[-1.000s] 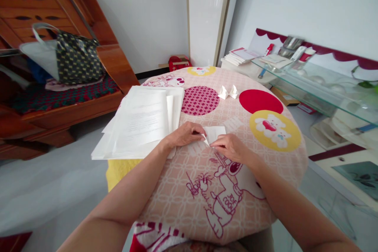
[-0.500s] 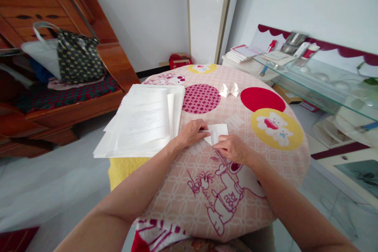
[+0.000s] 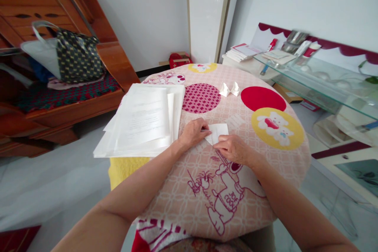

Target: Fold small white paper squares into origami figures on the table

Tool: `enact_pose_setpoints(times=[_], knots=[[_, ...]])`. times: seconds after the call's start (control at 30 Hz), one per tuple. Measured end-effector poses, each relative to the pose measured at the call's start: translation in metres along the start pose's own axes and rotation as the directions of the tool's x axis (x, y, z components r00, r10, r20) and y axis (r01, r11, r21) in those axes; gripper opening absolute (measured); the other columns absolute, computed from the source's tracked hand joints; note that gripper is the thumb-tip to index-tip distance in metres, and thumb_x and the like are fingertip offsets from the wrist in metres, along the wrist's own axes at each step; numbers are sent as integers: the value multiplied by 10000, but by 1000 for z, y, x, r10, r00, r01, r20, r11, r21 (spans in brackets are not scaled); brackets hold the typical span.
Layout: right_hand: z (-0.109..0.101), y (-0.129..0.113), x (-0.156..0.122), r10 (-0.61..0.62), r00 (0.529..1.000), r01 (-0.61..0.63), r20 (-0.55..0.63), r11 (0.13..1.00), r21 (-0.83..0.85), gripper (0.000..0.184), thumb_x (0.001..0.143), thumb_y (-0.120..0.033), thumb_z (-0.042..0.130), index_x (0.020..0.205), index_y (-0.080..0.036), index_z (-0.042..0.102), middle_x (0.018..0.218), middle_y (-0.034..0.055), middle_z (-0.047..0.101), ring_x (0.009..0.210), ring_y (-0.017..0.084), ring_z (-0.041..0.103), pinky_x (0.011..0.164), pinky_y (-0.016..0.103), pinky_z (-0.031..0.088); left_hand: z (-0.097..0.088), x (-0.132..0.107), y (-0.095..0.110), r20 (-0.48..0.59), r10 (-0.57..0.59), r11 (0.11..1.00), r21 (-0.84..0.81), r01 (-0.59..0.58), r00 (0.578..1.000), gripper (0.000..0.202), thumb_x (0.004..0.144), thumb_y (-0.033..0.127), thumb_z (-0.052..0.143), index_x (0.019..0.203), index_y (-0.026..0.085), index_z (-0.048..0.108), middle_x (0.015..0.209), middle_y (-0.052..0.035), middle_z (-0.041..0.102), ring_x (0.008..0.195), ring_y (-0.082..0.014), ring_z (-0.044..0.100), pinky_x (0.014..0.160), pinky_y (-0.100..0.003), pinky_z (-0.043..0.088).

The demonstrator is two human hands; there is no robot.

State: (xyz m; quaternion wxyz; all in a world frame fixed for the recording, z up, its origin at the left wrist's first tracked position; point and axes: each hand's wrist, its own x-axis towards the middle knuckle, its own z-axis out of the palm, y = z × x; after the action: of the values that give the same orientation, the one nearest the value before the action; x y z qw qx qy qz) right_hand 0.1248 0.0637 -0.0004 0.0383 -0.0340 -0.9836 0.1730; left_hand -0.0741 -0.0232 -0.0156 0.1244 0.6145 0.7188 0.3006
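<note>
A small folded sheet of white paper (image 3: 220,129) lies on the cloth-covered table in front of me. My left hand (image 3: 195,132) pinches its left side, thumb and fingers closed at the edge. At its lower right, my right hand (image 3: 233,147) has curled fingers closed on the near edge of the same paper. Part of the sheet is hidden under the fingers. Beyond my hands stand two small folded paper shapes (image 3: 229,89), side by side with pointed tops. To the left of my left hand rests a stack of white paper sheets (image 3: 144,122), the top one with printed lines.
A pink patterned tablecloth (image 3: 177,189) covers the round table. On the left, a wooden bench (image 3: 73,106) holds a dark patterned bag (image 3: 78,57). A glass shelf unit (image 3: 319,75) with cups and papers stands to the right. A tall white cabinet (image 3: 206,15) is behind.
Almost nothing differs. My left hand has shifted very slightly to the right along the paper; my right hand and the paper stay nearly in place.
</note>
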Motion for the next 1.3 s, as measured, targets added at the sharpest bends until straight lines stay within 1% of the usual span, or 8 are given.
enact_pose_setpoints(times=[0.07, 0.17, 0.3, 0.43, 0.67, 0.87, 1.1, 1.3], knots=[[1, 1, 0, -1, 1000, 1, -8, 1000, 10, 262, 879, -82, 515, 656, -159, 627, 687, 12, 496, 610, 123, 395, 583, 287, 246, 2, 0, 0, -12, -1, 1000, -3, 1, 1000, 74, 820, 219, 702, 772, 165, 685, 819, -29, 661, 764, -164, 615, 727, -293, 497], [2, 1, 1, 8, 1000, -8, -10, 1000, 6, 255, 874, -76, 509, 676, -161, 645, 691, 15, 504, 619, 127, 407, 586, 286, 251, 2, 0, -1, -23, 10, 1000, -10, -10, 1000, 68, 810, 210, 702, 763, 169, 676, 810, -22, 654, 751, -157, 608, 721, -289, 497], [2, 1, 2, 23, 1000, -22, 9, 1000, -10, 246, 882, -79, 512, 712, -155, 672, 710, 25, 528, 640, 132, 432, 597, 285, 261, -2, 1, -4, 4, 29, 999, -30, -29, 1000, 37, 813, 173, 661, 781, 165, 678, 812, -14, 641, 746, -142, 601, 726, -273, 491], [1, 0, 2, 24, 1000, -24, 17, 1000, -6, 247, 894, -87, 513, 715, -152, 671, 716, 26, 533, 638, 128, 430, 603, 284, 266, -7, 0, -4, 12, 34, 999, -39, -34, 999, 69, 811, 124, 615, 790, 148, 676, 825, -23, 630, 738, -133, 586, 730, -266, 484], [2, 0, 1, 19, 1000, -19, 9, 1000, -13, 232, 883, -88, 517, 715, -153, 663, 710, 23, 515, 638, 132, 409, 600, 292, 249, -2, 1, -1, -7, -4, 1000, 28, 4, 1000, 73, 815, 126, 624, 749, 154, 636, 803, -21, 614, 761, -146, 577, 746, -275, 486], [1, 0, 1, 16, 1000, -16, -3, 1000, 20, 244, 871, -88, 520, 662, -152, 629, 689, 10, 493, 618, 119, 396, 596, 287, 242, 0, 2, 3, -8, -43, 995, 85, 43, 999, 83, 841, 148, 628, 758, 156, 624, 816, -24, 608, 772, -150, 576, 768, -285, 494], [2, 1, 1, -3, 999, 4, -32, 1000, 29, 231, 867, -89, 516, 715, -158, 675, 697, 15, 511, 625, 128, 405, 596, 290, 242, 1, 2, 7, -3, -70, 987, 148, 69, 998, 73, 856, 166, 628, 783, 158, 627, 838, -31, 616, 803, -163, 592, 784, -290, 494], [3, 2, 1, 2, 1000, 0, -31, 999, 40, 240, 863, -91, 511, 698, -158, 671, 688, 17, 509, 623, 130, 408, 596, 290, 246, 2, 1, 9, -12, -85, 984, 158, 86, 996, 68, 853, 159, 625, 786, 160, 618, 838, -31, 617, 809, -164, 595, 780, -285, 493]])
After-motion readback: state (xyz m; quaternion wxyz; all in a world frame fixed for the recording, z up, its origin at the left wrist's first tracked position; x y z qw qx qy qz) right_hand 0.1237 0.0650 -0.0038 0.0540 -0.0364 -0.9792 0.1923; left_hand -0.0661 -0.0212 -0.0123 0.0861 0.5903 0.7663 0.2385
